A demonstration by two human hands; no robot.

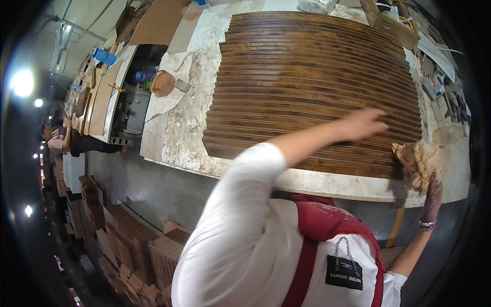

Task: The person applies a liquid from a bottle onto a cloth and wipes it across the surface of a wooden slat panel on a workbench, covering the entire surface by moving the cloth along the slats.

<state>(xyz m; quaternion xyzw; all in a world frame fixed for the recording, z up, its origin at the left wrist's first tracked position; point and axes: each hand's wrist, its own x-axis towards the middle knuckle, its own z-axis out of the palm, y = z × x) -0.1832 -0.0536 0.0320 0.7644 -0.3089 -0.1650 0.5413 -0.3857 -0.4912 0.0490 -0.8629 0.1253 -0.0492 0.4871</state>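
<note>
Dark brown, glossy wooden strips (312,77) lie side by side across the white worktable (176,135), their ends stepped unevenly. My left hand (360,125) is over the nearer right part of the strips, fingers stretched out and slightly apart, holding nothing. Motion blurs it a little, and whether it touches the wood I cannot tell. At the near right corner of the strips, my right hand (433,192) grips a crumpled, stained tan rag (418,161). That rag hides most of its fingers, and the hand itself looks stained dark.
Brushes and hand tools (447,97) crowd the table's right side. A round brown container (162,83) and a small block (182,85) sit on paper at the left. Another person (66,140) stands by a far-left bench. Cardboard boxes (130,240) fill the lower left floor.
</note>
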